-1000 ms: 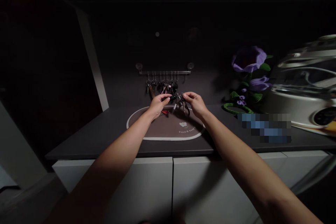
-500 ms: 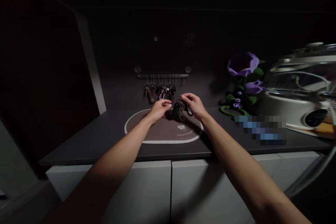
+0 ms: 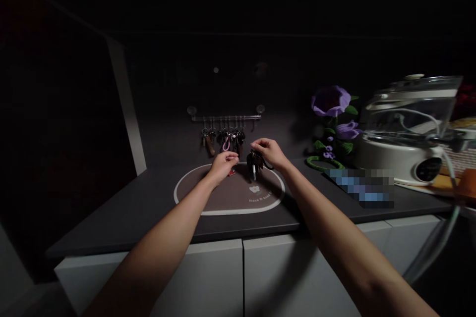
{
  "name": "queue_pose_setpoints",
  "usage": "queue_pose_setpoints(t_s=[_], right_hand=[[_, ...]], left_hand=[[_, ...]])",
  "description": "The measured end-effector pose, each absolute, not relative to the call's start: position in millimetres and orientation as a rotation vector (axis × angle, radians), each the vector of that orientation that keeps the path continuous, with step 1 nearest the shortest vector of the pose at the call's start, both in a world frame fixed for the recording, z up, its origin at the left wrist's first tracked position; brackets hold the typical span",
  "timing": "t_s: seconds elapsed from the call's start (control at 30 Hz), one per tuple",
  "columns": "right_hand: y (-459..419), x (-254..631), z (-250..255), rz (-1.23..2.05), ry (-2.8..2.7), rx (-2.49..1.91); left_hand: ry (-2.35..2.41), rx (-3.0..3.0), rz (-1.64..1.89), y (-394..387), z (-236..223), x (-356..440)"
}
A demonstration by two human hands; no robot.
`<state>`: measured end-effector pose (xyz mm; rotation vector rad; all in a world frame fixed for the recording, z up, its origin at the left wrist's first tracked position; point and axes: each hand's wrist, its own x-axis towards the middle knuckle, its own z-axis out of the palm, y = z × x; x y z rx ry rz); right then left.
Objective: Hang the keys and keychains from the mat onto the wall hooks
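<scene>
My right hand [image 3: 269, 152] pinches a bunch of keys [image 3: 254, 163] that dangles just above an oval brown mat [image 3: 260, 197] on the dark counter. My left hand [image 3: 223, 165] hovers over the mat's far edge with its fingers curled, right beside a small red thing [image 3: 232, 172]; whether it grips anything is hidden. Behind both hands a chrome hook rail [image 3: 225, 118] on the wall carries several key bunches [image 3: 223, 139].
Purple artificial flowers [image 3: 332, 109] with a green coil stand to the right of the mat. Further right sits a white appliance with a clear lid [image 3: 405, 129]. A blurred patch lies on the counter before it. White cabinet doors [image 3: 230, 272] are below the counter.
My hands have come apart: the left let go of the key bunch and dropped toward the mat, while the right lowered the bunch. The view shifted, so everything sits lower in the picture.
</scene>
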<state>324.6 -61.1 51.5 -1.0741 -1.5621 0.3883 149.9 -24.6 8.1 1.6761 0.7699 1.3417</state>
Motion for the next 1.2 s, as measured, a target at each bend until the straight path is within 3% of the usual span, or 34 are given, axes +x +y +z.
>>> queue_pose_setpoints(t_s=[1.2], right_hand=[[41.1, 324.1, 121.6, -0.131, -1.420, -1.545]], left_hand=[[0.928, 1.533, 1.582, -12.8, 7.4, 149.4]])
